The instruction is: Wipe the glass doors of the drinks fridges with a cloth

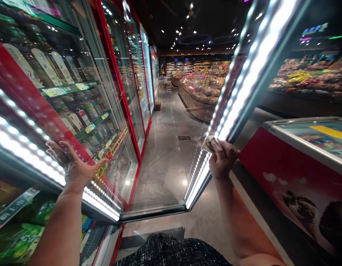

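1. A glass door (154,215) with a dark frame stands open in front of the person, its pane clear enough to see the shop through.
2. Bright strips of lights run up both sides of it: a left light strip (29,147) and a right light strip (242,81), leaning outward in this wide view.
3. Beyond the pane, a grey, shiny floor (168,125) stretches away as an aisle, with a dark plate (184,138) set in it.
4. Red-framed coolers line the aisle's left side; bottles (46,62) stand on the nearer shelves, and a yellow sticker (115,146) shows lower down.
5. On the right, a low display counter (200,88) curves along the aisle, and a red chest freezer (287,181) stands closer. Small lights dot the dark ceiling.
6. Green packets (24,240) lie at lower left, beside the left forearm.
7. The left hand (73,164) is raised with fingers spread and thumb pointing right, overlapping the left light strip. It grips nothing; whether the palm touches the door, I cannot tell.
8. The right hand (223,157) is bent around a pale cloth (208,144), which sits at the right light strip, partly hidden by the fingers.
9. The hands are well apart, both arms reaching forward.
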`<state>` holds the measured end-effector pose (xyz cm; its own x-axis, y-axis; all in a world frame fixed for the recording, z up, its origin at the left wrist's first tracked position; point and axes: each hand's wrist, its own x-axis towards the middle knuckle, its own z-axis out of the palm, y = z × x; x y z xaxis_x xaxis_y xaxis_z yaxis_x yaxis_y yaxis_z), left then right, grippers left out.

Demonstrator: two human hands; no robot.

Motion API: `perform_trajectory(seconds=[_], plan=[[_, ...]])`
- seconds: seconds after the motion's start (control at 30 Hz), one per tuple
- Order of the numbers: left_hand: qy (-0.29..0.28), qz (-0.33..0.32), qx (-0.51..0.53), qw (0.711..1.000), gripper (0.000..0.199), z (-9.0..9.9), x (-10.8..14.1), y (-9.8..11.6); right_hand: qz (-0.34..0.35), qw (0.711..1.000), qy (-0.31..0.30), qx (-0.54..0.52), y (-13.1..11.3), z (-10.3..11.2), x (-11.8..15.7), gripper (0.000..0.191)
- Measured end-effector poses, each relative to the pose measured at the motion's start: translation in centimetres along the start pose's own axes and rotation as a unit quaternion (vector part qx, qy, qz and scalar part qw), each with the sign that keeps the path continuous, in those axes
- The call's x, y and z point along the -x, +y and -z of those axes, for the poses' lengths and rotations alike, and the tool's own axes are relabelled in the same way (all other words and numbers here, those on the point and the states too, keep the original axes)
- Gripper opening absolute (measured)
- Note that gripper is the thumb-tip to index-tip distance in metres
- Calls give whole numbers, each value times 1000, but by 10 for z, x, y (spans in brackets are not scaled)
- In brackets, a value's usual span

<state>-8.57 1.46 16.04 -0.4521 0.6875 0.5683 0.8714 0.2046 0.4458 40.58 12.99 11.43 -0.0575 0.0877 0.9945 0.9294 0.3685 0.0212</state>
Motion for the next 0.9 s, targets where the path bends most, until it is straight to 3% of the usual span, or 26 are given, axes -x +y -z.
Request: perform_trajectory(seconds=[0.07, 0.13, 0.33, 0.57, 0.77, 0.9], plan=[[-10, -2, -21, 1000, 155, -2, 0, -5, 14, 999, 41, 6, 3, -8, -28, 41], [-7, -9, -27, 1000, 155, -4, 2, -9, 9, 998, 52, 19, 2, -13, -38, 42], [4, 9, 11, 1000, 150, -11, 11, -8, -5, 999, 28, -15, -6, -11, -8, 45], [6, 5, 26, 1000, 140, -11, 14, -7, 39, 996, 67, -34, 1, -12, -61, 36], [15, 6, 29, 999, 137, -17, 16, -11, 43, 990, -23, -131, -19, -4, -7, 38], [9, 7, 33, 999, 140, -18, 18, -13, 37, 987, 7, -156, -15, -10, -18, 36]])
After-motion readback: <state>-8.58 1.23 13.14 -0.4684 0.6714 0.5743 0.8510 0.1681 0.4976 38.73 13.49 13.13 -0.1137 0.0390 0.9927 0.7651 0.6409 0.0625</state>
